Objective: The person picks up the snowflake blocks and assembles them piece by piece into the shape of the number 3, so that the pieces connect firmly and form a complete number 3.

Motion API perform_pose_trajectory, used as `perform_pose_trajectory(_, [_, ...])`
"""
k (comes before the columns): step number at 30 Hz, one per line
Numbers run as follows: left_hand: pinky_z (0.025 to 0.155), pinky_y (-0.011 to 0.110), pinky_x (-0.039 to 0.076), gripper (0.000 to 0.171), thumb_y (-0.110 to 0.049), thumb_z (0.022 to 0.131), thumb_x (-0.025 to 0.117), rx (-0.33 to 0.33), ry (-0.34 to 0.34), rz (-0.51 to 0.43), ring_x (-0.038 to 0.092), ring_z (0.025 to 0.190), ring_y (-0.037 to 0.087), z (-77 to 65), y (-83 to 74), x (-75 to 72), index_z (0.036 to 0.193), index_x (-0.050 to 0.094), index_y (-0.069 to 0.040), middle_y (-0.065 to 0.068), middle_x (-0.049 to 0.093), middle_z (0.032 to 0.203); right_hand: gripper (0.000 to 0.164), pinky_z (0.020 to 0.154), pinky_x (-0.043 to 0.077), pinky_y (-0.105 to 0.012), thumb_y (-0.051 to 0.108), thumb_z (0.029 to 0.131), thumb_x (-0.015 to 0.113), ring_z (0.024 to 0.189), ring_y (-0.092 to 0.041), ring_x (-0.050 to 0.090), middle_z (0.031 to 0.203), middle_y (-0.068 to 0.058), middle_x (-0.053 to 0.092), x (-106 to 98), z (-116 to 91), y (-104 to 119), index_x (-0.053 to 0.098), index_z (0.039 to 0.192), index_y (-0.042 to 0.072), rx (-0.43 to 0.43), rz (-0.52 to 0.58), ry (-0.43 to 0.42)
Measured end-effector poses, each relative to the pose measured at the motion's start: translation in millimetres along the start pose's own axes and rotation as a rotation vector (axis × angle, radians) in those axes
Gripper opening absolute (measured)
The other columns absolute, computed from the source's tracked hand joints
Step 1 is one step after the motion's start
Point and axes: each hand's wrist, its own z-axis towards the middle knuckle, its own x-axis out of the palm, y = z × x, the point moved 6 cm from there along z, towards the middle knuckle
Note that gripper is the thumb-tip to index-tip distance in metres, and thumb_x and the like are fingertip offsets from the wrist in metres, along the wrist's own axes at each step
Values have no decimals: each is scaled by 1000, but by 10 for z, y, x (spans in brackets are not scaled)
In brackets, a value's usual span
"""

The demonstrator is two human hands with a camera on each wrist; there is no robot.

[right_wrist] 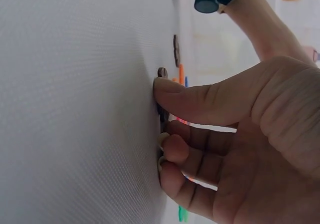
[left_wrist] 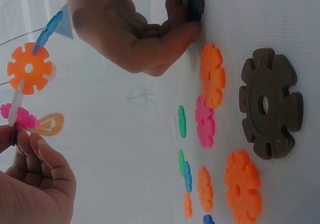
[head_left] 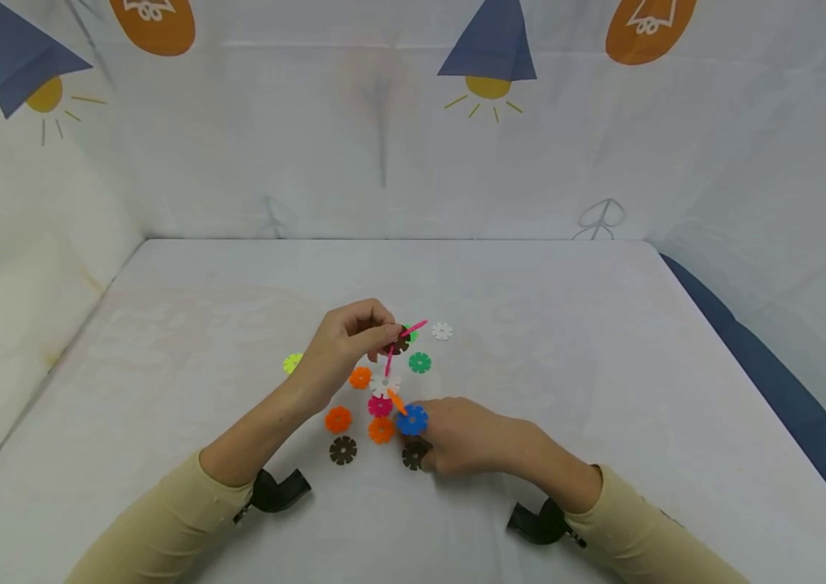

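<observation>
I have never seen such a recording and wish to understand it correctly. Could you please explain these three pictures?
There is no robot here: a person works bare-handed. One picture comes from a camera on the head, looking forward and down; the others come from cameras on the left and right wrists. Loose notched discs in several colours lie on the white table. The left hand holds a chain of joined discs, with pink, white, orange and blue ones. The right hand pinches a dark disc at the table surface.

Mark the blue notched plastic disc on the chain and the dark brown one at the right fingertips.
Blue notched plastic disc (head_left: 413,422): head view, face centre.
Dark brown notched plastic disc (head_left: 413,456): head view, exposed face.
</observation>
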Motion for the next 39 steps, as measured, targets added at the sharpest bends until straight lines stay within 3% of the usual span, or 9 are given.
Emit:
perform_pose_trajectory(6, [73, 35, 49, 21, -23, 98, 56, -2, 5, 2, 55, 76, 20, 6, 4, 3, 91, 61, -4, 5, 62, 84, 27, 77, 51, -23, 16, 83, 78, 80, -7, 51, 89, 6, 56, -14, -9, 22, 61, 104, 12, -9, 3, -13])
perform_pose_trajectory(12, [74, 36, 50, 22, -24, 98, 56, -3, 7, 8, 57, 78, 21, 15, 21, 0, 91, 61, -4, 5, 62, 84, 16, 75, 50, -22, 13, 87, 73, 79, -6, 51, 88, 6, 55, -12, -1, 27, 60, 96, 15, -51, -1, -52])
perform_pose_trajectory(20, [74, 39, 50, 20, -24, 98, 57, -6, 4, 6, 56, 77, 20, 21, 31, -4, 90, 62, -6, 5, 63, 84, 27, 90, 54, -27, 6, 88, 67, 95, -9, 59, 107, 5, 66, -1, -6, 43, 65, 113, 16, -81, 14, -70])
perform_pose_trajectory(26, [74, 37, 49, 20, -25, 98, 57, -11, 5, 8, 55, 76, 20, 20, 48, -2, 89, 62, -7, 5, 62, 83, 31, 77, 48, -18, -3, 83, 62, 87, -5, 51, 98, 9, 59, 24, -16, 115, 62, 102, 20, -141, 15, -57])
perform_pose_trajectory(31, [75, 35, 49, 19, -24, 98, 57, -12, 2, 10, 55, 77, 21, 10, 49, -10, 89, 61, -8, 6, 61, 84, 31, 64, 40, -18, -5, 78, 63, 79, -5, 46, 89, 10, 50, 31, -14, 133, 56, 95, 21, -150, 9, -41])
perform_pose_trajectory(39, [75, 35, 49, 20, -24, 98, 56, -9, 8, 2, 55, 76, 21, 13, 70, -13, 88, 61, -8, 7, 60, 84, 33, 64, 37, -18, -10, 78, 60, 74, -6, 47, 81, 9, 52, 22, -9, 120, 57, 90, 20, -195, 50, -20])
